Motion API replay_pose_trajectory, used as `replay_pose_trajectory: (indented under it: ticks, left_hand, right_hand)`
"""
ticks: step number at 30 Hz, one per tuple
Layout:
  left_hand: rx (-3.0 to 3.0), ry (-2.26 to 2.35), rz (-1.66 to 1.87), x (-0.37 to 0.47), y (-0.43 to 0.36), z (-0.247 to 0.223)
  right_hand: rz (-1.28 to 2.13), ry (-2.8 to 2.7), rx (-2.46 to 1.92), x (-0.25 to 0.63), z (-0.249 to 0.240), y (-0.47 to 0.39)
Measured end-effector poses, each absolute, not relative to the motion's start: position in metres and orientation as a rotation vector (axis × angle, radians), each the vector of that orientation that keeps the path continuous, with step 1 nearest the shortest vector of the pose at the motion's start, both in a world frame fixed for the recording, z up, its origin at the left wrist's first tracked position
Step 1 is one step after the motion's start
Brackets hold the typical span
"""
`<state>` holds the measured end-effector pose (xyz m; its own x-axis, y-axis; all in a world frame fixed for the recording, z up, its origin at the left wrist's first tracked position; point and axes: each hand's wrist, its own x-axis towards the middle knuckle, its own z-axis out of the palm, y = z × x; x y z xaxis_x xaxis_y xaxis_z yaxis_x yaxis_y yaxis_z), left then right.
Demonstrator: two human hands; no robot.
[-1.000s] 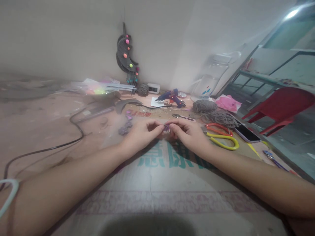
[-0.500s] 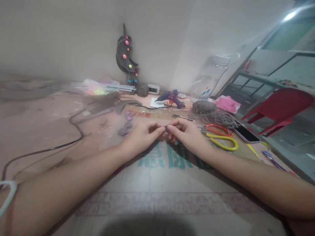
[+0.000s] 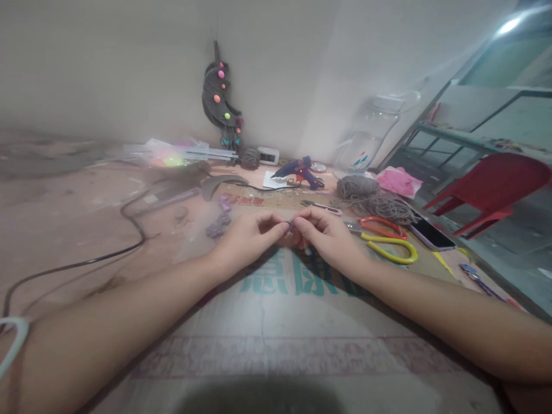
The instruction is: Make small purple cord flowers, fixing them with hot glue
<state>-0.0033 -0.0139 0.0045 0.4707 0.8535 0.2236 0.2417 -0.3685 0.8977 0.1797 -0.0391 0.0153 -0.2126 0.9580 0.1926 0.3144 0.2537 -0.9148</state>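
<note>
My left hand (image 3: 254,233) and my right hand (image 3: 325,233) meet above a printed cardboard sheet (image 3: 276,316). Thumb and forefinger of each are pinched on a small purple piece (image 3: 291,225), mostly covered by the fingertips, so its exact kind is unclear. A small teal spot shows below the right fingers. Left of my left hand lies a knobbly purple strand (image 3: 219,224). Close to my right hand are scissors (image 3: 390,250) with one yellow and one red handle, and pink-handled snips (image 3: 321,207).
A blue glue gun (image 3: 297,169) stands behind the hands, its black cord (image 3: 81,263) crossing the left side. Grey yarn (image 3: 362,192), a phone (image 3: 431,231) and a clear jug (image 3: 371,135) are on the right. A grey crescent ornament (image 3: 215,98) hangs on the wall.
The fingertips have shifted slightly on the small purple piece, and the right hand's lower fingers have curled a little. Both arms stay in nearly the same place.
</note>
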Motion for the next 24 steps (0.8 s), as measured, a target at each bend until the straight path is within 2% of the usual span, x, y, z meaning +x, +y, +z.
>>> replay_pose_trajectory:
  ticks: [7, 14, 24]
  left_hand:
    - [1.916, 0.887, 0.911, -0.0045, -0.0136, 0.002]
    - [1.801, 0.856, 0.9, -0.0028, -0.0113, -0.0006]
    - [1.962, 0.96, 0.933, -0.0035, -0.0152, 0.0028]
  right_hand:
    - [1.037, -1.653, -1.21, 0.1792, 0.0142, -0.0371]
    - [0.931, -1.702, -1.223, 0.181, 0.0108, -0.0359]
    - [0.906, -1.763, -1.224, 0.1791, 0.0157, -0.0389]
